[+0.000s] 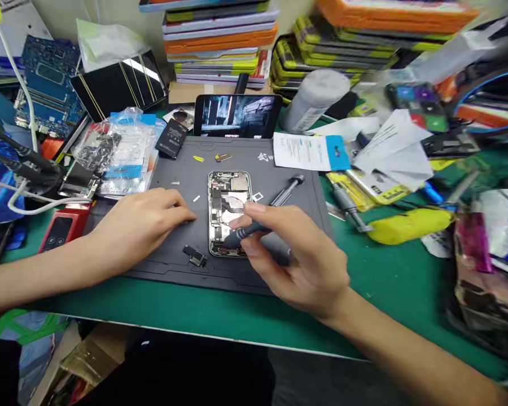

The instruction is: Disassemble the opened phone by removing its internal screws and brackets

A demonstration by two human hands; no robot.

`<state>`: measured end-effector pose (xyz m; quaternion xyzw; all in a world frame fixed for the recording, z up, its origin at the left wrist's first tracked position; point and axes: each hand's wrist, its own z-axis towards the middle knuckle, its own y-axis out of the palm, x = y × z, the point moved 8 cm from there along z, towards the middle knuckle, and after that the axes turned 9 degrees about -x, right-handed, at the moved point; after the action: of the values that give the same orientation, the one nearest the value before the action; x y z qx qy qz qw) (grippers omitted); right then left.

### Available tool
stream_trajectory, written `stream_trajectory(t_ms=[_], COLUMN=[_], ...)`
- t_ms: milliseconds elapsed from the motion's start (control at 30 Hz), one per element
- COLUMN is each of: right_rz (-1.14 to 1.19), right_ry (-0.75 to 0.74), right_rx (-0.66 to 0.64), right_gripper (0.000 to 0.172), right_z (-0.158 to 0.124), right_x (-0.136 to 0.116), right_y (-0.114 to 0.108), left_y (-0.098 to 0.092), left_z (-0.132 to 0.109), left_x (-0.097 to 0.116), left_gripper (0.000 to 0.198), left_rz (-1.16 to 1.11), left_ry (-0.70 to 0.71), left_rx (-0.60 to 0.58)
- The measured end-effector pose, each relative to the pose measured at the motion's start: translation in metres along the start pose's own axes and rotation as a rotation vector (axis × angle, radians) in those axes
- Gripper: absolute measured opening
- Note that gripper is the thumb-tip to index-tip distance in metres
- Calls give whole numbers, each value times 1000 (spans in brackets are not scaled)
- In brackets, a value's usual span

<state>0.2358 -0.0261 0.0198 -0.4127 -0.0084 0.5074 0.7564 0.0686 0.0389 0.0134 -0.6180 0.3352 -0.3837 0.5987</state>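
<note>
An opened phone lies on the dark grey work mat, its inner boards and parts exposed. My right hand pinches a dark grey screwdriver between thumb and fingers. The screwdriver slants across the phone, its lower end over the bottom part; the tip's contact cannot be made out. Left of the phone, my left hand rests palm down on the mat, fingers loosely bent, with nothing visible in them. A small dark phone part lies below left of the phone. A small white-edged frame sits at its right.
Behind the mat stand a phone playing video and a grey cylinder. A black battery lies at the mat's back left. A red device is at left. Yellow-wrapped item, packets and cards crowd the right. Stacked boxes stand behind.
</note>
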Motion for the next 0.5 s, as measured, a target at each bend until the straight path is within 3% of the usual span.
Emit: stream_trajectory(t_ms=[233,500], right_rz=[38,45], right_ry=[22,40], right_rx=[13,15], right_gripper=[69,72], right_z=[-1,-3], right_x=[2,4], right_y=[1,0], left_y=[-6,-6], left_z=[-3,-1], left_x=[-10,-12], left_gripper=[27,27], left_rz=[-59,-46], left_ry=[-60,-33], left_rx=[-22,-21])
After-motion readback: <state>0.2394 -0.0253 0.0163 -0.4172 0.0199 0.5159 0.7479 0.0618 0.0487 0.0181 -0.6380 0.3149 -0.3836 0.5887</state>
